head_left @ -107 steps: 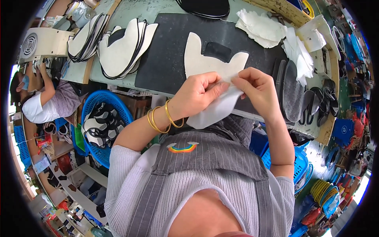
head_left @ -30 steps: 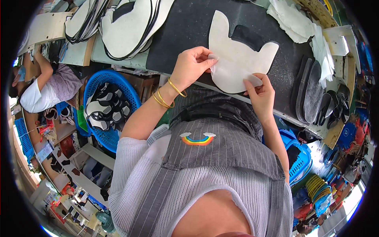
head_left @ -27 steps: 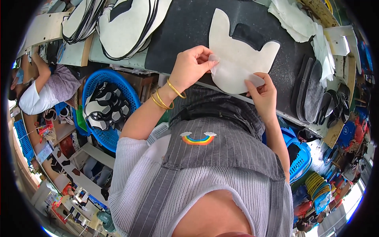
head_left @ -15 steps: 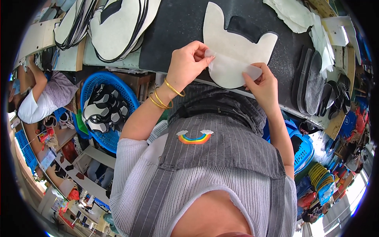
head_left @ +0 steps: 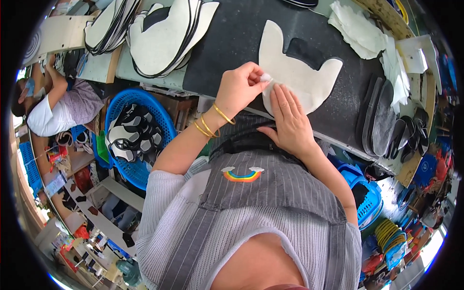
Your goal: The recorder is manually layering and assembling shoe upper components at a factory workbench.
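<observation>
A cream U-shaped cut piece, like a shoe upper (head_left: 316, 84), lies flat at the table's near edge, with a dark layer (head_left: 304, 52) showing in its notch. At its left side my left hand (head_left: 241, 87) pinches the crumpled end of a thin translucent white strip (head_left: 265, 77) between thumb and fingertips. My right hand (head_left: 292, 118) lies palm down on the lower part of the piece, fingers straight and together, thumb apart. Whatever part of the strip runs under the right fingers is hidden.
Stacks of similar cream pieces with black edges (head_left: 162, 43) lie at the far left of the dark tabletop (head_left: 217, 58). White sheets (head_left: 360, 34) and long black sole-shaped pieces (head_left: 379, 113) are on the right. A blue basket (head_left: 171, 133) of scraps stands left; a co-worker (head_left: 58, 106) sits beyond.
My right hand has let go of the strip's right end and laid itself flat on the piece, further left. My left hand still pinches the other end. The view has shifted slightly.
</observation>
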Motion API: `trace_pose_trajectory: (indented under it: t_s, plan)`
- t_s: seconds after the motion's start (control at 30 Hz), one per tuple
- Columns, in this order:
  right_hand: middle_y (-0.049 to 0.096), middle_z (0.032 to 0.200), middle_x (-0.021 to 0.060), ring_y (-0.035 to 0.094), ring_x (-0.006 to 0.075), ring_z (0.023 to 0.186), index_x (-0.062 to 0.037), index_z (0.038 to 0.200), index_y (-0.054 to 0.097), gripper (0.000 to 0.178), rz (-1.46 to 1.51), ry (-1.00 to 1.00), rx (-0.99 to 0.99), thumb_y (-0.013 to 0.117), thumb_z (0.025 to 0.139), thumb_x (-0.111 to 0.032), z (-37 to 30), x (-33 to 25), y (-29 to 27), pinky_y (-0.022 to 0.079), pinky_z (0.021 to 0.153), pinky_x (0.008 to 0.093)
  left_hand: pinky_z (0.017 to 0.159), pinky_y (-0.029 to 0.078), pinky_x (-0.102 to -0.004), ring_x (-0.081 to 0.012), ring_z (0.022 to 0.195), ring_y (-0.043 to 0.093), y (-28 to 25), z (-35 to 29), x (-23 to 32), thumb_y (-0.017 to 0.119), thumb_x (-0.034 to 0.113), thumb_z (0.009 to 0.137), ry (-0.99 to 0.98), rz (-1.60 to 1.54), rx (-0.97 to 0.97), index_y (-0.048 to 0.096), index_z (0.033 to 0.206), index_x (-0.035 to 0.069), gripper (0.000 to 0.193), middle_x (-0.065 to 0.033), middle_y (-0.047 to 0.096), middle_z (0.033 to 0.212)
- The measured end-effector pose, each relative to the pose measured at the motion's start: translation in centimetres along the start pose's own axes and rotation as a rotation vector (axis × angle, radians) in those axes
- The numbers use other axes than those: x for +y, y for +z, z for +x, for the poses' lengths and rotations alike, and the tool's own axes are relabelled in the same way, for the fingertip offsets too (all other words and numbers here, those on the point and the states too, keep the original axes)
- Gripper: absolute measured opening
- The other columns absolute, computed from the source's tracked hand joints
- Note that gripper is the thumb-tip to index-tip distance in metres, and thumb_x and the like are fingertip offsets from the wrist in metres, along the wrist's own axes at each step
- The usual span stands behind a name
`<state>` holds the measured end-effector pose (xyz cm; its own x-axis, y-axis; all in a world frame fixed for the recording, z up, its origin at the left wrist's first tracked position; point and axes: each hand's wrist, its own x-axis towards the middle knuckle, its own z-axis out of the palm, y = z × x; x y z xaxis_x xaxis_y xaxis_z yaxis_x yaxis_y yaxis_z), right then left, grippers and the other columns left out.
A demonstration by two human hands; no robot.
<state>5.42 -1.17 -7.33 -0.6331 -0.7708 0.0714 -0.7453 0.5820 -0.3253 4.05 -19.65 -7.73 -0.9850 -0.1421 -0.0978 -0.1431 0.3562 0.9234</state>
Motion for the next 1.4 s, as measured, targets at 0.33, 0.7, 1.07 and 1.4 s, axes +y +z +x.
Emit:
trace_pose_trajectory:
  t_s: [0.33,0.7,1.07,1.4]
  plan:
    - [0.043,0.135,0.0062,0.031,0.0227,0.127,-0.0065,0.124,0.052,0.075,-0.016,0.132,0.029,0.063,0.069,-0.056,1.7,-0.9,0.3,0.028,0.100,0.0408,0.078,0.048,-0.0355,-0.0293,0.090,0.058,-0.6,-1.1,1.0,0.061,-0.005,0.076,0.732,0.475,0.225,0.060,0.104,0.003,0.029,-0.0117,0.059,0.100]
    - [0.063,0.100,0.0151,0.060,0.0329,0.095,-0.0001,0.098,0.061,0.031,0.039,0.394,0.612,0.072,0.071,-0.011,-8.7,7.9,-5.2,0.048,0.083,0.0400,0.104,0.018,-0.0610,-0.0472,0.132,0.023,2.9,-3.1,1.5,0.037,0.063,0.086,0.638,0.978,-0.357,0.040,0.138,0.013,0.073,-0.0148,0.028,0.147]
    - [0.065,0.093,0.0164,0.063,0.0329,0.077,-0.0036,0.098,0.065,0.025,-0.253,0.629,0.781,0.066,0.078,-0.019,-11.9,33.6,-12.6,0.051,0.074,0.0379,0.100,0.032,-0.0489,-0.0355,0.114,0.046,8.5,3.1,10.3,0.063,0.039,0.080,0.817,0.750,-0.297,0.061,0.101,0.001,0.044,-0.0147,0.055,0.116]
    - [0.060,0.071,0.0088,0.056,0.0119,0.066,-0.0025,0.101,0.066,0.025,0.514,0.893,0.715,0.054,0.089,-0.021,-9.5,39.9,-14.2,0.047,0.065,0.0275,0.077,0.050,-0.0364,-0.0296,0.089,0.059,18.6,8.3,15.5,0.072,0.025,0.076,0.994,0.319,-0.360,0.064,0.091,0.002,0.029,-0.0120,0.063,0.098]
